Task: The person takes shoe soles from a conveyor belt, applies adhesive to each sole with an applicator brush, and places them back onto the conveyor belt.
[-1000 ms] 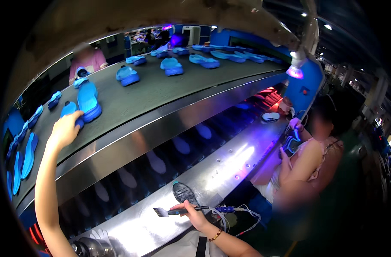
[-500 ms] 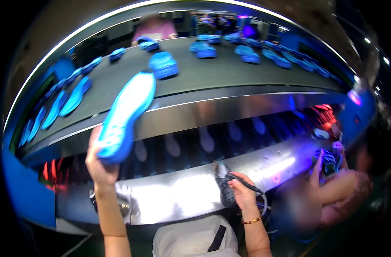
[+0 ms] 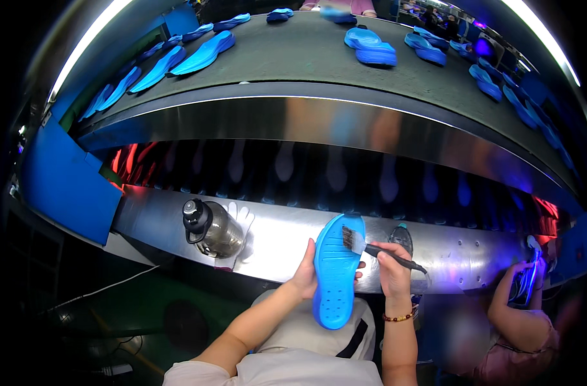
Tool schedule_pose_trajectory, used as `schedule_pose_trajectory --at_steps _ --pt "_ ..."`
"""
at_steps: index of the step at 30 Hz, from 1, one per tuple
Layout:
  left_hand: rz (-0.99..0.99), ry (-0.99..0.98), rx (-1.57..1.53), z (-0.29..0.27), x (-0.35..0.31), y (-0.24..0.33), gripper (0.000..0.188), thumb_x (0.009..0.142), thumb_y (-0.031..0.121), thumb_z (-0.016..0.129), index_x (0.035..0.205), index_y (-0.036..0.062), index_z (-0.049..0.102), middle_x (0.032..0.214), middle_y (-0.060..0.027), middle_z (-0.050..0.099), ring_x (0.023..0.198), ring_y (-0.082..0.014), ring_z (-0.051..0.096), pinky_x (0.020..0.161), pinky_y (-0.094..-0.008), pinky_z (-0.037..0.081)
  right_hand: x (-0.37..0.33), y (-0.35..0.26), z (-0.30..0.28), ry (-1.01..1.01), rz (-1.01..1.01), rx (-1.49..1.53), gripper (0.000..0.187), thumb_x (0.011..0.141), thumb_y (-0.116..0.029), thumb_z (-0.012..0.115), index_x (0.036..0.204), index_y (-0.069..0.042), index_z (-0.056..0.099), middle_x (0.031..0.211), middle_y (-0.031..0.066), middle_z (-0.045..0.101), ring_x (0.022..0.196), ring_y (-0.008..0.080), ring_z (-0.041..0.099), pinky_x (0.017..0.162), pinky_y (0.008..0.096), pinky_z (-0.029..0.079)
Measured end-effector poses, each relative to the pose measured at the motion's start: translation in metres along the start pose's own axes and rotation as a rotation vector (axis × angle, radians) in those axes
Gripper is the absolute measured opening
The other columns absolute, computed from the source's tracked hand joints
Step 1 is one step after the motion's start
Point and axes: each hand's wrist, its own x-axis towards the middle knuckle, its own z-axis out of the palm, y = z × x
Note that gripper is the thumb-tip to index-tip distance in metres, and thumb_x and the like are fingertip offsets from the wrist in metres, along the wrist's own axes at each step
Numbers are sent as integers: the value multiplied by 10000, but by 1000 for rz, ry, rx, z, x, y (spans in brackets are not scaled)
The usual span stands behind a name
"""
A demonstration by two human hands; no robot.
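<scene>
In front of my lap a bright blue shoe sole (image 3: pixel 333 283) is held upright, its ridged, dotted face toward me. My left hand (image 3: pixel 306 273) grips it by the left edge, with fingertips showing round the right side. A flat brush (image 3: pixel 377 249) with a black handle is pinched in my right hand (image 3: pixel 394 267). Its bristles touch the upper part of the sole. From the handle's end runs what looks like a thin tube or cord. Just behind my right hand a dark oval object (image 3: pixel 401 237) lies on the metal ledge, partly hidden.
A steel ledge (image 3: pixel 280 235) runs across, carrying a dark drink bottle (image 3: pixel 219 233) and a white glove (image 3: pixel 242 220). Beyond it, a green conveyor belt (image 3: pixel 287 61) bears several blue soles (image 3: pixel 371 48). A co-worker's arms (image 3: pixel 515 289) handle a shoe at the right.
The sole has come down from beside the conveyor to my lap in my left hand. The brush has moved up from the dark oval object onto the sole. The view has shifted.
</scene>
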Motion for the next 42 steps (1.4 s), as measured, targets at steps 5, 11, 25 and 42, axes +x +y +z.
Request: schedule_pose_trajectory --at_steps 5,11,25,42 --pt "-16 101 -31 15 -1 -3 968 695 786 20 1338 104 263 1242 -207 427 1058 -306 503 890 -444 411 18 0 10 54 -41 -166 155 755 24 544 906 18 579 928 147 615 867 174 576 838 294 421" --pt "196 503 178 5 14 -11 787 807 679 67 1267 115 364 1191 -129 463 1091 -245 468 946 -407 365 12 0 63 -176 -564 -945 161 684 -8 634 843 5 615 860 133 635 803 218 615 728 297 475" --pt "20 143 46 23 -7 10 893 759 736 82 1293 68 338 1137 -196 504 1016 -327 522 894 -471 406 -4 -58 62 -220 -147 -575 158 756 -10 621 911 22 621 854 115 641 698 126 611 640 220 492" --pt "364 97 363 55 0 39 1003 694 790 19 1166 2 422 917 -181 574 834 -254 583 734 -376 486 -11 -72 49 -522 -183 -555 173 634 3 677 803 21 645 852 164 645 854 266 620 788 338 470"
